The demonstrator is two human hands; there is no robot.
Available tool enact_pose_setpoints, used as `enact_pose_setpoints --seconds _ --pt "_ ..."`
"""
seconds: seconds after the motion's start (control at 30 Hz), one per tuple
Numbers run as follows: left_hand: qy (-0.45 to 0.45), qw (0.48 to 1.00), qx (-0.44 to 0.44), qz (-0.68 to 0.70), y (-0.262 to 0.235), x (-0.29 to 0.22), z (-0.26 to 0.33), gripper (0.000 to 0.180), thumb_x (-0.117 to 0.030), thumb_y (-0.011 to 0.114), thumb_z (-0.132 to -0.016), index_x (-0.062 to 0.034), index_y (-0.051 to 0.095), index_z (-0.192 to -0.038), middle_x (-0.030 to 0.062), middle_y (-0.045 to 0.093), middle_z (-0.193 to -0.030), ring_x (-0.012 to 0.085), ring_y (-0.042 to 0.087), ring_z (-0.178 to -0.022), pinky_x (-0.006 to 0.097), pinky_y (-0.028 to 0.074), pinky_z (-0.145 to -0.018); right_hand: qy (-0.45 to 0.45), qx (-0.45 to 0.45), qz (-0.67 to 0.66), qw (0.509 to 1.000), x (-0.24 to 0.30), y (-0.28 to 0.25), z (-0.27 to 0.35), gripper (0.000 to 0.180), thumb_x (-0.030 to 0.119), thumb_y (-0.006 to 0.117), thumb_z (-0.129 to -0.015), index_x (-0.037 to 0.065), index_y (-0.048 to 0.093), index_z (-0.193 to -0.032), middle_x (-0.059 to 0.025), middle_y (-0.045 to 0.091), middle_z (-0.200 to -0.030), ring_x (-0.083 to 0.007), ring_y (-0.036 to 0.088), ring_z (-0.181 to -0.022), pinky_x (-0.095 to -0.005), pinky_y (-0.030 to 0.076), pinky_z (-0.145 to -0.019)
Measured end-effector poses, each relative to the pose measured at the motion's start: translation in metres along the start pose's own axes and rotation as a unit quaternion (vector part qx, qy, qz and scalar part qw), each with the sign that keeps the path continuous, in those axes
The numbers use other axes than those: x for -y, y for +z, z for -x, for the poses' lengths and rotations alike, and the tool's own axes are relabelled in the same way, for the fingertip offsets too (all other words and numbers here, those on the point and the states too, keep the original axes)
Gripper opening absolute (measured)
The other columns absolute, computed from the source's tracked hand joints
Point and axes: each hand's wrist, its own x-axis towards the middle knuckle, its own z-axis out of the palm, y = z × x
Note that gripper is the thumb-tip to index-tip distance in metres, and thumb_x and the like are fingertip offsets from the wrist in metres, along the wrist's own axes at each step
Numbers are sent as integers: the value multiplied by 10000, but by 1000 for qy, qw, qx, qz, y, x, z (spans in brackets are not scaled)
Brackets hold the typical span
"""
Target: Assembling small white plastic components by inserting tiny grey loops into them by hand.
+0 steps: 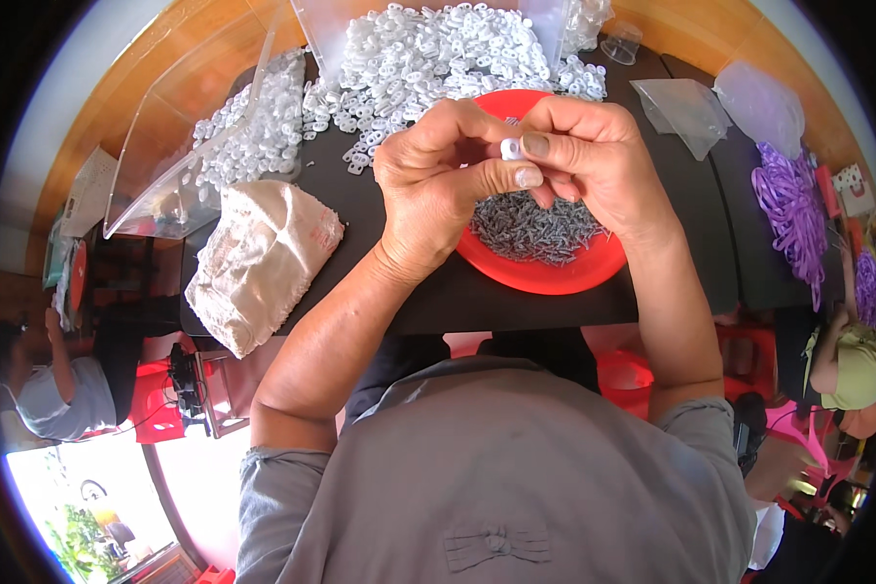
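My left hand (438, 165) and my right hand (594, 161) meet over a red bowl (545, 277), fingers bent and pinched together. Between their fingertips is a small white plastic piece (511, 149) with a dark hole. The right thumb presses on its right side, while the left thumb lies just below it. Whether a screw is also in the fingers is hidden. Loose grey screws (530, 232) fill the bowl beneath the hands.
Many white plastic pieces (438, 49) spill from a clear bin at the back. A tilted clear box (156, 175) and a cream cloth bag (263, 258) are at left. Plastic bags (686, 112) and purple strapping (793, 214) lie right. Other people sit at both sides.
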Motion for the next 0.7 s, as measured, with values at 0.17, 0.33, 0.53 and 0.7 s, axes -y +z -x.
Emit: enact_pose_setpoints --seconds 0.17,0.33,0.53,0.7 --pt "-38 999 -30 18 -4 -5 -2 152 121 702 -780 45 587 -845 152 666 -765 223 678 -633 304 575 -550 44 -12 -33 998 -3 7 -6 248 223 609 -945 -11 628 -864 -7 542 -632 -89 524 -499 -180 313 -428" --pt "66 981 -159 -87 -18 -48 -22 107 22 717 -803 48 646 -879 94 666 -740 115 572 -529 240 447 -453 -20 -153 72 985 -14 -8 -9 243 256 641 -924 16 662 -888 12 505 -584 -83 523 -517 -203 271 -454" --pt "101 888 -317 -317 -133 -135 -75 197 -29 730 -802 93 669 -945 89 636 -746 133 573 -591 251 444 -515 -40 -181 74 980 -12 -20 -15 214 211 633 -920 2 661 -886 25 498 -590 -77 511 -520 -199 275 -468" --pt "157 591 -239 -754 -161 -118 -77 259 -126 797 -743 -51 736 -983 37 694 -798 124 624 -661 247 506 -638 -103 -215 271 933 -25 -20 -14 111 120 654 -889 11 666 -910 21 587 -653 -48 543 -603 -194 385 -542"
